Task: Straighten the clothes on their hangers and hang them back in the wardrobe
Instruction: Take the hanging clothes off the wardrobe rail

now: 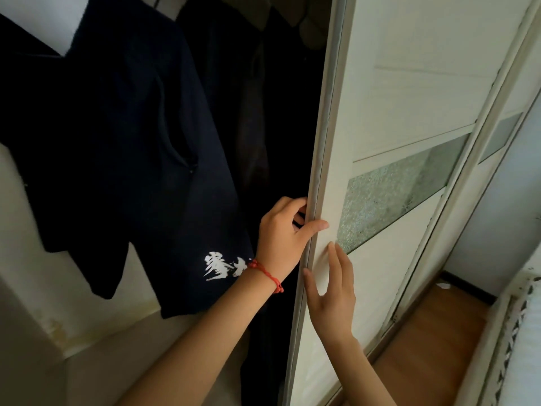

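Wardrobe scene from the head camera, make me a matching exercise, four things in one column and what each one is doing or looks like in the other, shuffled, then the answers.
Column one:
1. left hand
2. right hand
3. dark shorts
4. sliding door

Column two:
A. hanging inside the wardrobe, white print near the hem
B. flat against the door face, fingers straight
C. cream with a frosted glass band
D. curled round the door's edge, red string bracelet at the wrist

Pairs: 1-D, 2-B, 3-A, 4-C

Clothes (123, 136) hang inside wardrobe, left of sliding door (389, 92) — floor (433, 341) below right.
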A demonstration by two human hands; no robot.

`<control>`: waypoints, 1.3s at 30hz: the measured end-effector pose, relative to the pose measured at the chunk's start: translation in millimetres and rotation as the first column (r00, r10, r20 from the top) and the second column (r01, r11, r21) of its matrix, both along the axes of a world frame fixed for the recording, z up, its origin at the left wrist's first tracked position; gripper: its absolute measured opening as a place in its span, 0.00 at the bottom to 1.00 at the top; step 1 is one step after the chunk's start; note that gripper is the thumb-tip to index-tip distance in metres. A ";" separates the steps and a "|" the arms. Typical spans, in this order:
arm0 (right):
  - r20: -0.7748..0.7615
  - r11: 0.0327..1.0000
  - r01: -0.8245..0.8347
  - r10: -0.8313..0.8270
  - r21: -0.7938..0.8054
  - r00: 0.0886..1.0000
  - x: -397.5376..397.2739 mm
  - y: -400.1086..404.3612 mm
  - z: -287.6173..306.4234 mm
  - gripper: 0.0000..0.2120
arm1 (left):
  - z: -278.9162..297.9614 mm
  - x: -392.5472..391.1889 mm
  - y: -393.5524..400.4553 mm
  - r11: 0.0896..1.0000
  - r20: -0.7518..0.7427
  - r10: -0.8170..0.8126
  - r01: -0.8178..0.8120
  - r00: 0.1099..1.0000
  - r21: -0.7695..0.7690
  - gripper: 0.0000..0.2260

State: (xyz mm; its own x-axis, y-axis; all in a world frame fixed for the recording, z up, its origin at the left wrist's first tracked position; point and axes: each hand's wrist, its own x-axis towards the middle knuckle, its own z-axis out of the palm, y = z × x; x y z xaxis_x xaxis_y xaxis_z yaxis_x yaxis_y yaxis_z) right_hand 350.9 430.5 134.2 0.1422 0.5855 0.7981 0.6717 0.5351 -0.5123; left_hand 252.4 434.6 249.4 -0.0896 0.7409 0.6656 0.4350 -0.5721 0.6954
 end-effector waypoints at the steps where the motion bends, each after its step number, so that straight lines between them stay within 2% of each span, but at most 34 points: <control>1: -0.007 1.000 -0.005 0.005 -0.006 1.000 6.2 6.4 0.5 0.26 | 1.1 6.9 7.4 1.000 0.000 -0.004 0.004 1.000 -0.013 0.14; 8: -0.105 0.999 0.026 -0.030 -0.037 0.994 52.9 52.7 4.8 0.27 | 5.2 60.9 58.9 0.998 -0.016 0.011 -0.011 1.000 -0.061 0.14; 16: -0.097 0.987 0.146 -0.152 -0.064 0.984 97.6 100.7 14.6 0.25 | 12.2 115.7 104.8 0.995 -0.111 0.078 -0.085 0.991 -0.060 0.16; 20: -0.026 0.989 0.150 -0.150 -0.015 0.988 98.4 107.3 6.7 0.25 | 0.4 116.8 111.4 0.995 -0.086 0.099 -0.099 0.991 0.007 0.15; 26: -0.007 0.990 0.139 -0.139 -0.013 0.990 100.2 111.3 3.6 0.28 | 2.8 115.4 111.8 0.997 -0.079 0.079 -0.079 0.994 -0.009 0.14; 29: -0.049 0.993 0.118 -0.119 -0.004 0.992 100.9 106.8 11.9 0.26 | 7.2 113.3 109.6 0.996 -0.106 0.072 -0.077 0.992 -0.047 0.15; 31: -0.068 0.996 0.068 -0.064 0.060 0.996 97.8 101.7 28.9 0.23 | 14.8 110.7 108.1 0.996 -0.123 0.063 -0.071 0.990 -0.061 0.15; 33: -0.053 0.989 -0.006 0.014 0.145 0.998 91.2 97.3 53.7 0.20 | 28.2 104.3 102.7 0.998 -0.098 0.059 -0.061 0.993 -0.013 0.16; 35: -0.031 0.974 -0.062 0.070 0.218 0.997 82.1 95.0 80.5 0.18 | 48.5 93.1 91.0 0.990 -0.093 0.098 -0.087 0.991 0.114 0.17; 39: 0.017 0.927 -0.196 0.201 0.321 0.979 59.0 95.9 132.7 0.17 | 100.7 57.7 58.4 0.877 -0.078 0.255 -0.196 0.964 0.438 0.13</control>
State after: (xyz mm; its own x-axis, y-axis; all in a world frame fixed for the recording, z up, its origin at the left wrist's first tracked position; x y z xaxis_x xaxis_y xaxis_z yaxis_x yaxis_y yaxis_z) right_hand 409.9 526.4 266.8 0.0638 0.3173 0.9462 0.5282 0.7937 -0.3018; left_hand 310.0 493.0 350.1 -0.1121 0.3559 0.9278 0.6568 -0.6741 0.3379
